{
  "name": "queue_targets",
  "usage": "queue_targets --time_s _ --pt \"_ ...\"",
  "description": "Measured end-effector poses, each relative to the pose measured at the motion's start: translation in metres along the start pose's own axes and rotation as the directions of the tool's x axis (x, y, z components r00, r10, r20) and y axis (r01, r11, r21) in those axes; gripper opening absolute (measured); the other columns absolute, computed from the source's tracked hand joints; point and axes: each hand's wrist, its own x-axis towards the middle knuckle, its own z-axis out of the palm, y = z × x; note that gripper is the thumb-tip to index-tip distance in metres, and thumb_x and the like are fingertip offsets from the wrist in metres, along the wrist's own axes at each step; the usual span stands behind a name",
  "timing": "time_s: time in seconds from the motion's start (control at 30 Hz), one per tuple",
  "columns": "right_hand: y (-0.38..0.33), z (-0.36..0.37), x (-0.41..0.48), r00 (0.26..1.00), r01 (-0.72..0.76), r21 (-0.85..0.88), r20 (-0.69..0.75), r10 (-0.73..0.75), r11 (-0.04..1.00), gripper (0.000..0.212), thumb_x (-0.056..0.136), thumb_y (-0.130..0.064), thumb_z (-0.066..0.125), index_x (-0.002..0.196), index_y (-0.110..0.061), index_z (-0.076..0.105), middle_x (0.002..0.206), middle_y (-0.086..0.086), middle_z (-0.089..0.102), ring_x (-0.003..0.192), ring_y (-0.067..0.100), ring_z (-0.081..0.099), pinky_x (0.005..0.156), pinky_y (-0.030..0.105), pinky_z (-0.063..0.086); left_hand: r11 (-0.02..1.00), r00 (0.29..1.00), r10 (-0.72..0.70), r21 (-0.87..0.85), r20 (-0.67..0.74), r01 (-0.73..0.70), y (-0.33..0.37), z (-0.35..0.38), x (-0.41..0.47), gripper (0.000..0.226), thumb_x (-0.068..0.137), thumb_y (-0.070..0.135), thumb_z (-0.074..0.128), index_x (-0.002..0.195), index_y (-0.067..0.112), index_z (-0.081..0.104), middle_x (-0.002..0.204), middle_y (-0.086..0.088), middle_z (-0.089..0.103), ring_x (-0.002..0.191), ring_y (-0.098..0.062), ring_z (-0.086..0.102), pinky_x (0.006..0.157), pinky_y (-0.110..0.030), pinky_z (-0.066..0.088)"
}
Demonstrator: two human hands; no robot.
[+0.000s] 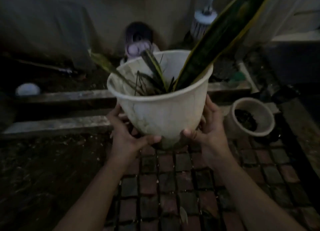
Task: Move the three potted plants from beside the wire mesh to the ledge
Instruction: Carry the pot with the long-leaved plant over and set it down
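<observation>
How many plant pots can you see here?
2. A white pot with long striped leaves is held up in both hands, left hand and right hand. A smaller pot of soil stands at the right. The scene is dim; others may be hidden.

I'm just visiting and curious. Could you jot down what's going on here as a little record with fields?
setting: dim outdoor corner, brick paving under a wire mesh
held item: white pot with a long striped-leaf plant
left hand: grips the pot's lower left side
right hand: grips the pot's lower right side
nearby: small pot of soil on the ground, to the right
ahead: concrete ledge
</observation>
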Motion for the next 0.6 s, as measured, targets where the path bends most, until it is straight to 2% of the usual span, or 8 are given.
queue_targets --time_s 0.1,0.2,0.27,0.3,0.4,0.5,0.53,0.6 --pt "0.108 -0.012 0.004 0.999 0.042 0.009 -0.005 -0.042 0.999 0.095 0.064 0.004 0.081 0.139 -0.034 0.037 0.154 0.001 0.041 0.139 0.018 0.046 0.105 0.033 0.051 0.999 0.998 0.033 -0.020 0.053 -0.032 -0.105 0.011 0.005 0.118 0.047 0.033 0.092 0.139 0.019 0.019 0.138 0.014 0.034 0.117 0.027 0.047 0.092 -0.006 0.049" --pt "0.197 -0.022 0.010 0.998 0.053 0.021 0.020 -0.053 0.998 0.092 0.068 0.007 0.078 0.139 -0.031 0.035 0.154 0.003 0.037 0.135 0.009 0.048 0.098 0.025 0.052 0.999 0.997 0.038 -0.028 0.073 -0.036 -0.193 0.012 0.008 0.105 0.054 0.028 0.090 0.134 0.033 0.023 0.146 0.017 0.028 0.128 0.023 0.042 0.105 -0.015 0.049" --pt "0.245 -0.027 0.015 0.997 0.066 0.024 0.034 -0.067 0.998 0.091 0.069 0.008 0.077 0.140 -0.030 0.034 0.155 0.005 0.036 0.135 0.007 0.048 0.098 0.025 0.051 0.999 0.997 0.042 -0.025 0.066 -0.041 -0.238 0.013 0.013 0.113 0.055 0.029 0.091 0.140 0.033 0.016 0.157 0.007 0.025 0.141 0.006 0.039 0.112 -0.028 0.048" --pt "0.266 -0.028 0.017 0.997 0.074 0.024 0.036 -0.075 0.997 0.090 0.070 0.007 0.077 0.140 -0.030 0.034 0.156 0.006 0.036 0.137 0.009 0.047 0.099 0.026 0.051 0.999 0.997 0.047 -0.006 0.061 -0.047 -0.257 0.013 0.016 0.118 0.055 0.030 0.091 0.144 0.028 0.014 0.160 0.002 0.022 0.144 0.003 0.038 0.112 -0.028 0.048" --pt "0.320 -0.030 0.025 0.997 0.080 0.066 0.009 -0.081 0.995 0.091 0.070 0.001 0.082 0.141 -0.031 0.035 0.156 0.004 0.037 0.141 0.014 0.044 0.102 0.031 0.050 0.998 0.997 0.061 0.024 0.056 -0.062 -0.304 0.010 0.034 0.136 0.048 0.038 0.095 0.151 0.018 0.008 0.161 0.000 0.021 0.139 0.011 0.039 0.108 -0.022 0.049" --pt "0.358 -0.028 0.040 0.995 0.099 0.079 -0.022 -0.098 0.992 0.090 0.066 -0.006 0.086 0.138 -0.035 0.039 0.154 -0.001 0.041 0.140 0.015 0.045 0.103 0.035 0.051 0.994 0.995 0.072 0.073 0.066 -0.077 -0.331 0.010 0.055 0.149 0.037 0.063 0.096 0.150 0.025 0.007 0.162 0.001 0.019 0.145 -0.004 0.036 0.113 -0.026 0.044" --pt "0.367 -0.026 0.048 0.993 0.116 0.089 -0.033 -0.114 0.989 0.090 0.065 -0.008 0.087 0.137 -0.035 0.041 0.153 -0.001 0.042 0.139 0.016 0.046 0.104 0.038 0.051 0.992 0.994 0.092 0.086 0.059 -0.097 -0.338 0.008 0.064 0.150 0.035 0.064 0.095 0.150 0.026 0.007 0.160 0.004 0.020 0.141 0.000 0.037 0.111 -0.023 0.044" --pt "0.382 -0.025 0.064 0.993 0.121 0.118 -0.031 -0.118 0.986 0.087 0.063 -0.010 0.087 0.135 -0.032 0.043 0.150 0.000 0.046 0.138 0.020 0.048 0.105 0.046 0.050 0.988 0.991 0.126 0.085 0.050 -0.130 -0.353 0.006 0.079 0.143 0.034 0.050 0.097 0.145 0.030 0.010 0.150 0.011 0.028 0.130 0.016 0.039 0.104 -0.017 0.047"
